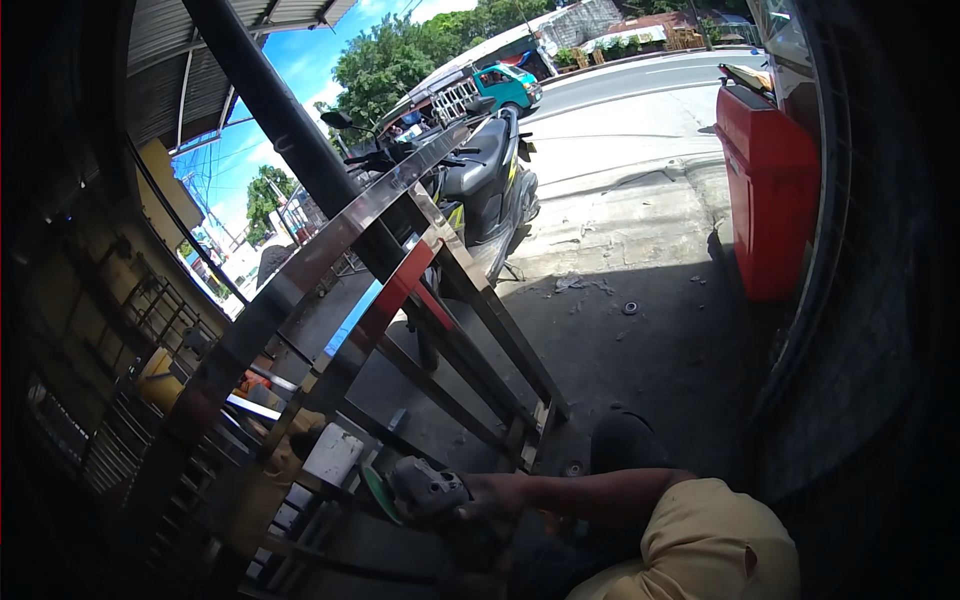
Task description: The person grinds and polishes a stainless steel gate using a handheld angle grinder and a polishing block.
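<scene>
Hands: one right hand (500, 497), fingers wrapped round one angle grinder (425, 492)
Frame: one stainless steel frame (400, 260)
Scooters: one scooter (490, 180)
Left hand: unseen

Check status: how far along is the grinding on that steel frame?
Frame already looks assembled, bars joined and shiny. In hand: right hand holds an angle grinder with a green disc at the lower bars. Left hand not in view. What remains to be ground can't be told.

Head camera, tilted, looks down-forward; steel frame (400, 290) close, street beyond.
</scene>
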{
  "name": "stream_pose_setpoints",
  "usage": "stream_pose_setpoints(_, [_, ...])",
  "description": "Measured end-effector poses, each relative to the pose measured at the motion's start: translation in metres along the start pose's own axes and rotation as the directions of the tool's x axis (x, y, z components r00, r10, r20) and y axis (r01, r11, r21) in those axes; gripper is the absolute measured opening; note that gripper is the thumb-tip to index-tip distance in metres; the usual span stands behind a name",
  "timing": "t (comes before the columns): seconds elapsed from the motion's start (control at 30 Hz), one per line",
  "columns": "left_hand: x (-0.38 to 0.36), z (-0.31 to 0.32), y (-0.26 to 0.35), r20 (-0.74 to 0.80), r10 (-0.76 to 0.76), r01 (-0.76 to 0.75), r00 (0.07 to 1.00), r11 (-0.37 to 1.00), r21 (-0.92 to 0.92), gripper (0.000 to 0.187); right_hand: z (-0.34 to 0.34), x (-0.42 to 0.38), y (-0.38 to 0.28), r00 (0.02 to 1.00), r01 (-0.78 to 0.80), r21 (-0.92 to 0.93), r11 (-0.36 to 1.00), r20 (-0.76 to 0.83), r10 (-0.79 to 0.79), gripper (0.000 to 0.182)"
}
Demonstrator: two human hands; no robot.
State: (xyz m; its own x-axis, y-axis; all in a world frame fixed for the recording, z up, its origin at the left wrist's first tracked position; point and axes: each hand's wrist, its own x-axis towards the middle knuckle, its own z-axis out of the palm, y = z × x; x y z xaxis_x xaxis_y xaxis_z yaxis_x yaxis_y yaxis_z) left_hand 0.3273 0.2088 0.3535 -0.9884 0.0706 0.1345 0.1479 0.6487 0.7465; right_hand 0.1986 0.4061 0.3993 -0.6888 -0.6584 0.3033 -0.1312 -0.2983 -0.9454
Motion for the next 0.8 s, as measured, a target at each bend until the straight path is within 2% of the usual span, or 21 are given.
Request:
stream_pose_setpoints(0.07, [0.027, 0.003, 0.038, 0.017, 0.012, -0.009, 1.000, 0.987, -0.162, 0.052, 0.000, -0.002, -0.013, 0.986, -0.022, 0.260, 0.965, -0.151, 0.063, 0.085])
stream_pose_setpoints(0.13, [0.058, 0.016, 0.050, 0.095, -0.020, 0.052, 0.995, 0.936, -0.348, 0.061, -0.017, -0.003, -0.019, 0.940, -0.029, 0.256, 0.966, -0.323, 0.114, 0.080])
stream_pose_setpoints(0.17, [0.069, 0.029, 0.041, 0.164, -0.065, 0.133, 0.984, 0.885, -0.446, 0.066, -0.029, -0.009, -0.025, 0.945, 0.032, 0.299, 0.954, -0.320, 0.069, 0.081])
stream_pose_setpoints(0.2, [0.079, 0.040, 0.066, 0.086, 0.001, 0.040, 0.996, 0.877, -0.479, 0.053, -0.060, -0.004, -0.028, 0.927, 0.127, 0.313, 0.941, -0.375, -0.001, 0.076])
stream_pose_setpoints(0.23, [0.099, 0.046, 0.099, 0.316, -0.233, 0.331, 0.920, 0.893, -0.305, 0.046, -0.079, -0.011, 0.007, 0.899, 0.149, 0.392, 0.908, -0.437, 0.041, 0.070])
stream_pose_setpoints(0.27, [0.114, 0.056, 0.106, 0.358, -0.127, 0.277, 0.925, 0.871, -0.406, 0.049, -0.087, -0.017, 0.002, 0.851, 0.217, 0.487, 0.846, -0.518, 0.080, 0.062])
stream_pose_setpoints(0.3, [0.126, 0.063, 0.107, 0.390, -0.145, 0.277, 0.909, 0.910, -0.309, 0.046, -0.096, -0.024, -0.014, 0.818, 0.283, 0.397, 0.873, -0.575, -0.003, 0.058])
stream_pose_setpoints(0.37, [0.151, 0.093, 0.103, 0.333, 0.123, 0.056, 0.935, 0.875, -0.481, 0.051, -0.120, -0.042, -0.009, 0.765, 0.296, 0.393, 0.871, -0.643, 0.030, 0.061])
stream_pose_setpoints(0.43, [0.173, 0.115, 0.096, 0.350, 0.277, -0.035, 0.895, 0.826, -0.562, 0.057, -0.144, -0.060, -0.005, 0.719, 0.322, 0.435, 0.841, -0.690, 0.081, 0.067])
stream_pose_setpoints(0.5, [0.206, 0.133, 0.080, 0.491, 0.266, 0.129, 0.829, 0.765, -0.631, 0.062, -0.167, -0.076, -0.007, 0.650, 0.367, 0.418, 0.831, -0.754, 0.092, 0.071])
stream_pose_setpoints(0.53, [0.225, 0.144, 0.060, 0.628, 0.187, 0.340, 0.755, 0.706, -0.621, 0.065, -0.175, -0.082, -0.009, 0.603, 0.415, 0.383, 0.825, -0.795, 0.066, 0.072])
stream_pose_setpoints(0.57, [0.235, 0.161, 0.036, 0.753, 0.131, 0.537, 0.645, 0.623, -0.569, 0.068, -0.179, -0.089, -0.009, 0.568, 0.434, 0.393, 0.811, -0.818, 0.092, 0.072])
stream_pose_setpoints(0.63, [0.244, 0.237, -0.027, 0.588, -0.166, 0.507, 0.792, 0.717, -0.479, 0.064, -0.187, -0.106, -0.010, 0.505, 0.493, 0.381, 0.782, -0.857, 0.100, 0.074])
stream_pose_setpoints(0.67, [0.244, 0.289, -0.094, 0.505, -0.239, 0.398, 0.830, 0.887, -0.234, 0.061, -0.189, -0.111, -0.009, 0.478, 0.496, 0.381, 0.780, -0.870, 0.120, 0.075])
stream_pose_setpoints(0.7, [0.230, 0.314, -0.112, 0.354, -0.342, 0.350, 0.870, 0.936, 0.043, 0.058, -0.189, -0.113, -0.008, 0.454, 0.510, 0.358, 0.782, -0.884, 0.109, 0.075])
stream_pose_setpoints(0.73, [0.217, 0.338, -0.136, 0.446, -0.539, 0.466, 0.714, 0.842, 0.271, 0.074, -0.183, -0.113, -0.007, 0.378, 0.472, 0.348, 0.810, -0.910, 0.171, 0.077])
stream_pose_setpoints(0.77, [0.191, 0.362, -0.169, 0.498, -0.495, 0.442, 0.712, 0.867, 0.229, 0.085, -0.180, -0.111, -0.007, 0.376, 0.476, 0.368, 0.799, -0.906, 0.193, 0.079])
stream_pose_setpoints(0.8, [0.144, 0.415, -0.240, 0.437, -0.549, 0.330, 0.713, 0.812, 0.481, 0.081, -0.177, -0.109, -0.006, 0.375, 0.436, 0.364, 0.823, -0.905, 0.201, 0.079])
